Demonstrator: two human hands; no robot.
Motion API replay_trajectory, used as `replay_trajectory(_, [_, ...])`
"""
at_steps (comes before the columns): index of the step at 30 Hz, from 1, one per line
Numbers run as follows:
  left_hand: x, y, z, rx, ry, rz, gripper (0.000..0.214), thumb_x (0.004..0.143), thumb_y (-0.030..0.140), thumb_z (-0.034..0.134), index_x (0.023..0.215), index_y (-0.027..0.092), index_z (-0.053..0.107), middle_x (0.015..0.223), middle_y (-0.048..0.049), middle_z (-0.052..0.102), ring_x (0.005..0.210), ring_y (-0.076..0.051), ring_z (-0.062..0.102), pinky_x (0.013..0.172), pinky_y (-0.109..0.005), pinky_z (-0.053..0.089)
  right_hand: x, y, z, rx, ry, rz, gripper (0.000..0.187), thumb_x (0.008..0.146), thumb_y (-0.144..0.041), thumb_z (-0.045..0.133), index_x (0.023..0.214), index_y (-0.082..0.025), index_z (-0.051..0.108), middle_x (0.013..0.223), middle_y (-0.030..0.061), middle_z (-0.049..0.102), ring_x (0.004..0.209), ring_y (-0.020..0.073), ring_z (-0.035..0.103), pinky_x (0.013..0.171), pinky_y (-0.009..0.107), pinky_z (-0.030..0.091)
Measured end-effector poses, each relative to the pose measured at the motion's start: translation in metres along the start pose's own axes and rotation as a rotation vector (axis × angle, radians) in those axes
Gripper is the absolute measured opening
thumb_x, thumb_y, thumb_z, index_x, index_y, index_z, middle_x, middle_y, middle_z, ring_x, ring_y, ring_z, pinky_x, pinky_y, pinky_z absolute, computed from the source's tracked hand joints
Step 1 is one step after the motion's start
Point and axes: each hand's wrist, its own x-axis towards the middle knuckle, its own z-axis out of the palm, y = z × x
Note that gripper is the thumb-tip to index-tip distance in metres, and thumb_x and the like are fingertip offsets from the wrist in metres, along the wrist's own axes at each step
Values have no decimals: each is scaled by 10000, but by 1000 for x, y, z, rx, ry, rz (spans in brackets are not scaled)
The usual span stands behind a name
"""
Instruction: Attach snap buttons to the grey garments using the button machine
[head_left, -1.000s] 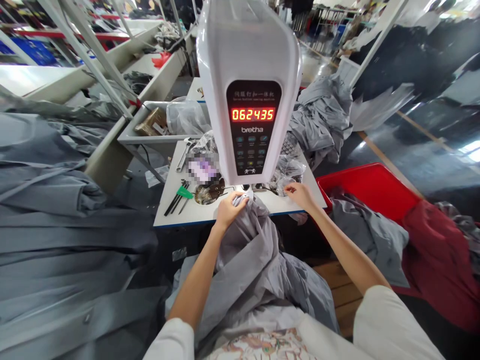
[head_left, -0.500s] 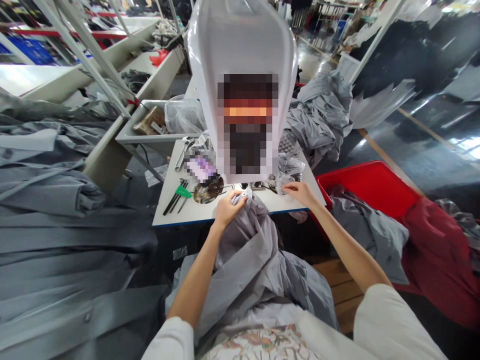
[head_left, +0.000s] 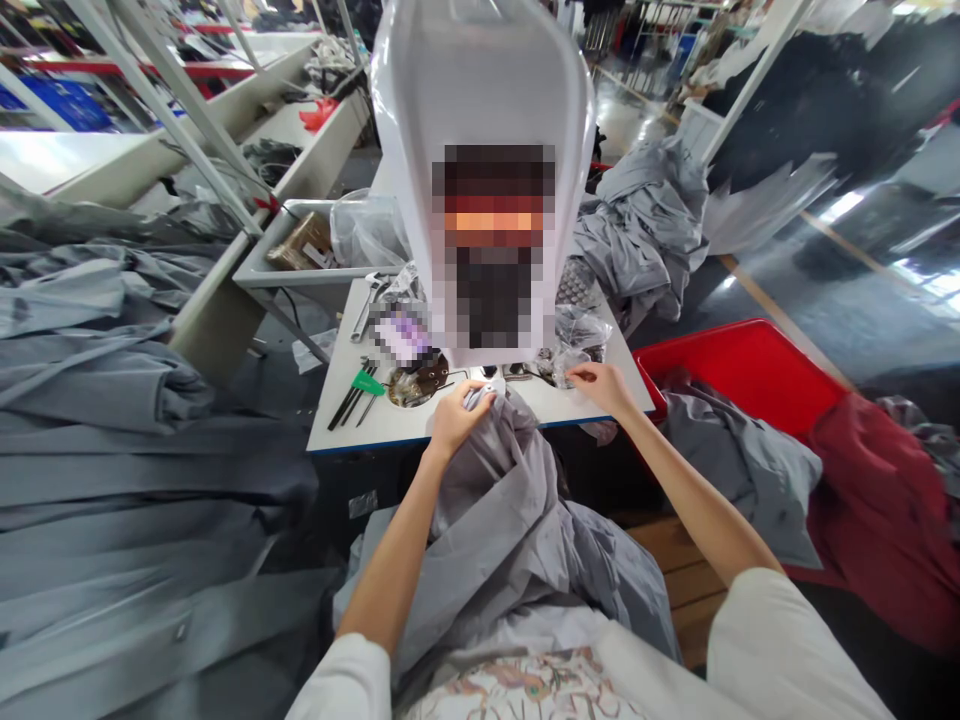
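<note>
Grey garment (head_left: 510, 520) at centre frame, its bunched top end at the near edge of the white table (head_left: 390, 428), clenched tight in the left hand (head_left: 454, 420) just under the white machine (head_left: 484, 100). Likely risks: fingers this close to the machine's base could get caught, and hanging cloth weight could drag the end off. Long axis runs bottom-centre lap upward, gripped end pointing at the machine. Right hand (head_left: 598, 385) is apart, right of centre, fingertips on a clear plastic bag (head_left: 576, 345); can't tell its grip.
</note>
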Motion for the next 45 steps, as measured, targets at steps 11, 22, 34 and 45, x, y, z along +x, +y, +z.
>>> replay_trajectory(11, [0,-1,0,15,1,-10,253,791,409,619,960,229,673,978,-9,712,908,-179,654,815,-257,473,0,3,4,13,31,-22,178,721,-197,576,799,-173,734,814,37,726,701,151,622,711,261,483])
replay_trajectory(22, [0,-2,1,21,6,-9,255,790,409,622,964,229,672,973,-11,712,900,-176,655,801,-252,476,-2,10,8,-20,35,-43,191,709,-185,574,815,-165,731,778,37,706,688,154,615,675,256,475])
replay_trajectory(34, [-1,-3,1,19,5,-1,244,797,404,616,968,238,667,985,-3,711,909,-169,653,809,-247,471,-4,5,5,9,53,-6,167,713,-215,587,791,-167,727,729,33,710,657,156,625,656,254,477])
replay_trajectory(45, [-1,-3,0,17,-2,-1,248,797,404,612,969,235,668,985,-2,716,890,-169,655,794,-243,473,-4,7,7,17,30,-51,185,730,-180,526,797,-169,698,839,38,706,735,157,622,723,270,474])
